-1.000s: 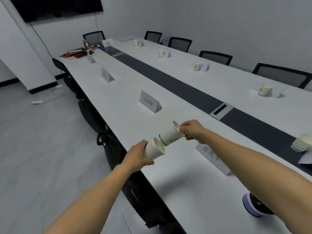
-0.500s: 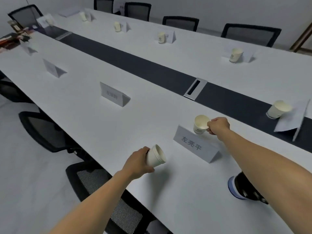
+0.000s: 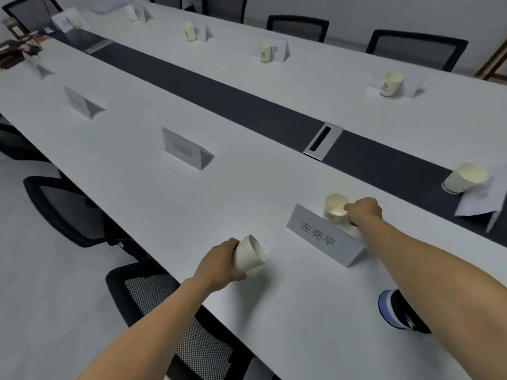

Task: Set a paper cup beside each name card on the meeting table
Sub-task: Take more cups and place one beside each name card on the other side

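Long white meeting table (image 3: 170, 204) with a dark centre strip (image 3: 247, 111), office chairs (image 3: 417, 49) along both sides. Nearest name card (image 3: 325, 238) printed with 左亮平, upright near the table's near edge. Right hand (image 3: 363, 211) reaching past that card, fingers pinched on the rim of a single paper cup (image 3: 335, 208) standing upright just behind the card. Left hand (image 3: 222, 266) wrapped tight around a nested stack of paper cups (image 3: 249, 256), tilted, mouth toward the card. Next name card (image 3: 185, 148) farther left, no cup beside it.
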